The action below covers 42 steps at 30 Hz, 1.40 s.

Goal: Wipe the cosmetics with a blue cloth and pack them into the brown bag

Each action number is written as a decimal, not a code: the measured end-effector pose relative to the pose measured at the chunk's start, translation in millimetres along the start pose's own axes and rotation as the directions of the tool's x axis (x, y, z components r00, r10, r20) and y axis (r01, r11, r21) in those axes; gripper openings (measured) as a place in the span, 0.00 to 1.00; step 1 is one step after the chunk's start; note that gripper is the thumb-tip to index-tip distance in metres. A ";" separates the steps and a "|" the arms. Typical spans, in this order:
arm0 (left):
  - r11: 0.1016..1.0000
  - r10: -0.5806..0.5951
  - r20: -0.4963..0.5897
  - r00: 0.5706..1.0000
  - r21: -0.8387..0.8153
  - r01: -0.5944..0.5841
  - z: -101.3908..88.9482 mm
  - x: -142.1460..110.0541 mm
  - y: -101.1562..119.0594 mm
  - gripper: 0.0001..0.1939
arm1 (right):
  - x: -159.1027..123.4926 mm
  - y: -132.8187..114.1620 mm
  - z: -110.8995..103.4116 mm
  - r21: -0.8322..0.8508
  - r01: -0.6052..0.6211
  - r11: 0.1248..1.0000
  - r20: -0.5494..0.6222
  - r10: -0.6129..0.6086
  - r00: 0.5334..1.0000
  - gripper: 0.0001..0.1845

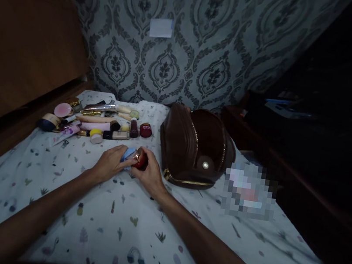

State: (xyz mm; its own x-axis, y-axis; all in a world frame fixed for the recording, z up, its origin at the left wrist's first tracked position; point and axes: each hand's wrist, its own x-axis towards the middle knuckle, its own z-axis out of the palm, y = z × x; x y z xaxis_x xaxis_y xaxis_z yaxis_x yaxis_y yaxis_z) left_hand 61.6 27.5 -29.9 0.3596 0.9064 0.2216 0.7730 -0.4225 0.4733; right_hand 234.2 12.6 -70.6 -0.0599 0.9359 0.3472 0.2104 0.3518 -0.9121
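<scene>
My left hand [110,162] has its fingers closed round a light-blue piece [129,153], perhaps a cloth or wipe; its kind is unclear in the dim light. Right beside it, my right hand [150,173] grips a small dark-red rounded container [141,161] with a shiny gold-coloured part. Both hands meet just above the patterned white sheet [110,215], and the thumbs partly cover what they hold. To the right of them stands a brown cosmetic bag [178,150], its zip open and its dark inside showing.
Left of the bag lies a spread of cosmetics: a dark-red jar [146,130], a foundation bottle [120,135], a yellow-lidded jar [96,136], a pink round compact [63,110] and several tubes. A blurred-out item [248,191] lies to the right. Wooden furniture [26,48] borders the left.
</scene>
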 end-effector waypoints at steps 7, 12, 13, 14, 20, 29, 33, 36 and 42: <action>0.969 -0.057 -0.029 0.998 -0.240 0.048 -0.8 3.7 -4.0 0.20 | 2.6 5.0 0.1 0.080 -0.005 0.997 0.002 0.005 1.000 0.34; 0.924 -0.077 -0.023 0.997 -0.377 0.063 -2.6 5.2 -5.7 0.21 | 3.3 4.7 -0.1 0.159 -0.050 0.986 0.011 0.049 0.999 0.34; 0.913 -0.073 -0.019 0.997 -0.405 0.059 -2.6 5.3 -5.9 0.21 | 3.4 3.9 -0.4 0.162 -0.056 0.985 0.009 0.055 0.998 0.35; 0.900 -0.068 -0.015 0.998 -0.432 0.055 -2.5 5.5 -6.2 0.21 | 3.3 2.8 -0.9 0.166 -0.061 0.984 0.008 0.061 0.998 0.36; 0.848 -0.055 0.004 0.998 -0.528 0.049 -3.4 7.4 -7.7 0.22 | 1.4 -4.1 -9.4 0.157 -0.084 0.984 0.033 0.080 0.996 0.25; 0.845 0.000 -0.015 1.000 -0.535 -0.008 -4.3 7.0 -8.4 0.23 | 1.0 -6.5 -10.9 0.147 -0.139 0.979 0.105 0.125 0.987 0.30; 0.868 0.050 -0.012 0.999 -0.494 -0.050 -3.3 6.0 -6.6 0.25 | 3.2 -11.1 -10.5 0.140 -0.116 0.983 0.125 0.098 0.987 0.34; 0.858 -0.006 -0.018 1.000 -0.514 -0.004 -3.8 6.1 -6.7 0.28 | 3.3 -15.8 -10.6 0.036 -0.056 0.998 0.141 0.050 0.989 0.27; 0.757 -0.202 0.046 0.978 -0.627 0.185 -15.5 5.8 -17.8 0.27 | 1.5 -21.2 -10.2 0.061 -0.066 0.996 0.100 0.060 0.993 0.21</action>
State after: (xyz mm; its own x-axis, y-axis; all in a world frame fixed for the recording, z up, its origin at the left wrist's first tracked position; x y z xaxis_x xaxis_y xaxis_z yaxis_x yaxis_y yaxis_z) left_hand 41.9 40.2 -23.9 0.2199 0.9720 0.0826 0.3243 -0.1527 0.9335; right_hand 239.6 6.3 -48.5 -0.1448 0.9524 0.2681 0.1539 0.2894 -0.9448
